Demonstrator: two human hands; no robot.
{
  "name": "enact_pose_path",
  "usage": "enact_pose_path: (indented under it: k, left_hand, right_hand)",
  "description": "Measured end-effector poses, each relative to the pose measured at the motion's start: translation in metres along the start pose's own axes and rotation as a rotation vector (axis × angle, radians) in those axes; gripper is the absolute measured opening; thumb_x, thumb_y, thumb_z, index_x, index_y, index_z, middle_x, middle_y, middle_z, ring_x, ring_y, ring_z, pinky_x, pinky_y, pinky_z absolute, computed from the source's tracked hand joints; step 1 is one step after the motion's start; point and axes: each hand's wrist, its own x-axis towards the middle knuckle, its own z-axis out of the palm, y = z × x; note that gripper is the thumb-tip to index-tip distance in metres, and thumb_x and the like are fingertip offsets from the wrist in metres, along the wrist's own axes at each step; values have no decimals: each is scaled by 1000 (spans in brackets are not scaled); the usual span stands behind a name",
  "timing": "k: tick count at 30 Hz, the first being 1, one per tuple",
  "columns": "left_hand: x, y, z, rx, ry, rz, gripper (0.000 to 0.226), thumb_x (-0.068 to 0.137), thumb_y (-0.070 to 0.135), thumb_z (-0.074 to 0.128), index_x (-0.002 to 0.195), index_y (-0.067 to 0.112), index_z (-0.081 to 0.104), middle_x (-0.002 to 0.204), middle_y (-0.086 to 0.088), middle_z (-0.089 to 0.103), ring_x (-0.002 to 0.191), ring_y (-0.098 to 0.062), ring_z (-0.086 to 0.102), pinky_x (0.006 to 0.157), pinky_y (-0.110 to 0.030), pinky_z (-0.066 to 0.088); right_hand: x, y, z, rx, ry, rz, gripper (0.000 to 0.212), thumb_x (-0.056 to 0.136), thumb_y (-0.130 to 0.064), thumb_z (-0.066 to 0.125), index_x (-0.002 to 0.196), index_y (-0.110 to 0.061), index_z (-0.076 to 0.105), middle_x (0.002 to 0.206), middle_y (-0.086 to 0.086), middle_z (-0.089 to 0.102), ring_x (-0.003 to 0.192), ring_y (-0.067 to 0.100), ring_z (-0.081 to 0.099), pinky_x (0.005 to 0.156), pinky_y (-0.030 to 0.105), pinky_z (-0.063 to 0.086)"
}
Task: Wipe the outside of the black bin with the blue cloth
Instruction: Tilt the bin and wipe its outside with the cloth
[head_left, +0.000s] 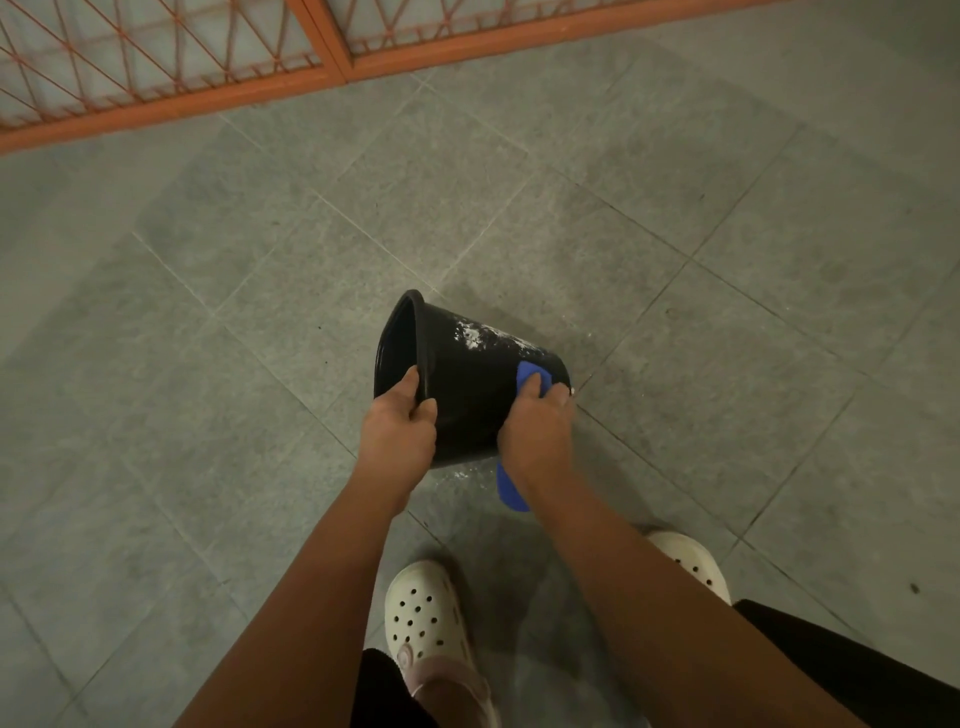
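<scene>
Holding: our left hand (400, 431) grips the rim of the black bin (467, 395), fingers and thumb curled round it.
Wiping: our right hand (537, 431) holds the blue cloth (530, 376) against the bin's outer wall near its base; one cloth end hangs below the wrist.
Bin: tipped sideways, mouth facing left, over the grey tiled floor (260, 364), ahead of our white clogs (426, 613).
Marks: white smears (475, 335) on its upper side.

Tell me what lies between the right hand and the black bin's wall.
The blue cloth, held under the right hand against the black bin, in the head view.
</scene>
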Motion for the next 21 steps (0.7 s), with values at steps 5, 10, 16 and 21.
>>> enact_pose_path:
  k: [5, 10, 16, 21]
  left_hand:
    - [-2, -3, -9, 40, -67, 13, 53, 98, 11, 44, 146, 29, 32, 135, -8, 52, 121, -28, 51, 102, -50, 45]
    - [3, 4, -11, 38, -164, -41, 76, 91, -1, 41, 147, 44, 17, 129, -8, 49, 112, -31, 52, 84, -47, 53]
    - [4, 6, 14, -15, 68, -99, 17, 101, 32, 31, 113, 29, 44, 90, 7, 49, 80, -11, 47, 77, -40, 43]
    - [6, 1, 19, -61, 152, -77, 28, 99, 26, 34, 121, 28, 51, 94, 7, 52, 88, -16, 50, 84, -44, 45]
  right_hand:
    - [24, 18, -8, 14, -24, -78, 71, 87, -6, 52, 146, -15, 14, 146, 17, 21, 132, 31, 26, 109, 40, 32]
    - [22, 27, -7, 100, -19, 51, 68, 85, -4, 49, 145, -13, 19, 143, 21, 27, 129, 34, 29, 109, 42, 34]
    - [-13, 32, 14, 206, 196, -207, 39, 86, -20, 43, 122, -37, 41, 129, 4, 40, 116, 24, 44, 94, 34, 43]
    - [8, 32, 5, 158, 252, -365, 58, 76, 6, 53, 132, -10, 47, 129, 17, 47, 111, 34, 52, 92, 40, 48]
